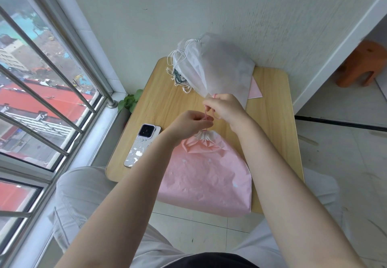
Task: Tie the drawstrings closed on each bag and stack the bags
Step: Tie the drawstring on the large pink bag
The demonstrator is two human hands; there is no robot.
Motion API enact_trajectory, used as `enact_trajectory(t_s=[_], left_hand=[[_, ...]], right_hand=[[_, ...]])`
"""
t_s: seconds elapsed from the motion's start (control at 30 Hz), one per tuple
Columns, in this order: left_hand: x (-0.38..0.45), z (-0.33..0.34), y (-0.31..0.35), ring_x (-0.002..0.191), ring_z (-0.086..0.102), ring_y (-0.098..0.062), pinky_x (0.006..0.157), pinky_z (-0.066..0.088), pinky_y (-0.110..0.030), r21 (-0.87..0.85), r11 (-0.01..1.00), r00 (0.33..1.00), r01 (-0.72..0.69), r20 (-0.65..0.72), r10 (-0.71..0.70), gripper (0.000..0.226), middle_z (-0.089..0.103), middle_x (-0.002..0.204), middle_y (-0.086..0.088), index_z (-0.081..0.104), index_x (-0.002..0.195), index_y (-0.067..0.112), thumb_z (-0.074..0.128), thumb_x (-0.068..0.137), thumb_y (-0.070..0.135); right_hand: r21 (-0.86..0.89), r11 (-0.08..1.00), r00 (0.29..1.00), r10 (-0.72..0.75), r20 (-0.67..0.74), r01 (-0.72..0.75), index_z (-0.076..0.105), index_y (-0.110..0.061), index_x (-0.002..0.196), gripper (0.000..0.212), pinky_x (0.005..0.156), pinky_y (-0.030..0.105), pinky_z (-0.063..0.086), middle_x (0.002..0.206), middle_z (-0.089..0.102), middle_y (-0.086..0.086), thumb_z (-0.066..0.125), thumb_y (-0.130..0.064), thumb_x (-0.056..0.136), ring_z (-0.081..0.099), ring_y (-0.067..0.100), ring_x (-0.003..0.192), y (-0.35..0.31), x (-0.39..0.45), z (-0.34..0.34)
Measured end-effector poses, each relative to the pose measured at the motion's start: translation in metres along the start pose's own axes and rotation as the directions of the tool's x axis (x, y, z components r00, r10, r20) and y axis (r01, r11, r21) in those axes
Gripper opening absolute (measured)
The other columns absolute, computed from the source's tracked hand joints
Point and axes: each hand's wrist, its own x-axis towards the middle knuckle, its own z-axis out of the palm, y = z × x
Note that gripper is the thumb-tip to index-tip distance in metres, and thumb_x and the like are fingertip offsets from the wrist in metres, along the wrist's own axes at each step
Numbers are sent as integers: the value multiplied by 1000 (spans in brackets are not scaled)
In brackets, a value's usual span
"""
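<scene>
Pink drawstring bag [206,175] lies at six o'clock on the wooden counter [159,108], its neck gathered. Just beyond, the left hand [189,124] and right hand [225,108] each have their grip pinched together on the pink drawstring [206,114]. A slipped cord could likely loosen the knot. White bags [215,68] are piled at twelve o'clock.

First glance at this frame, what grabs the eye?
The big pink plastic drawstring bag on the wooden table's near edge, its neck cinched. Just above it, the left hand and right hand pinch its thin pink drawstring. Behind, a pile of translucent white drawstring bags leans against the wall.
</scene>
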Motion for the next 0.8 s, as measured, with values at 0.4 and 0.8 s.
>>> enact_trajectory(t_s=[0.4, 0.8], left_hand=[[2, -9, -4, 45, 21, -12, 44, 13, -23, -327, 933, 988, 150, 10, -155, 32, 32, 58, 3, 71, 88, 6, 44, 97, 21], [3, -19, -8, 45, 41, -13, 49, 31, -25, -311, 941, 980, 134, -99, -172, 24, 57, 59, 2, 75, 84, 9, 53, 92, 15]], right_hand=[[-136, 989, 996, -52, 72, 62, 73, -24, 99, 25, 73, 25, 52, 93, 73, -1, 58, -9, 86, 70, 13, 84, 15, 3, -1], [-173, 981, 996, -82, 35, 87, 59, -19, 81, 16, 66, 29, 53, 79, 69, 2, 57, -7, 92, 68, 20, 68, 28, -3, -3]])
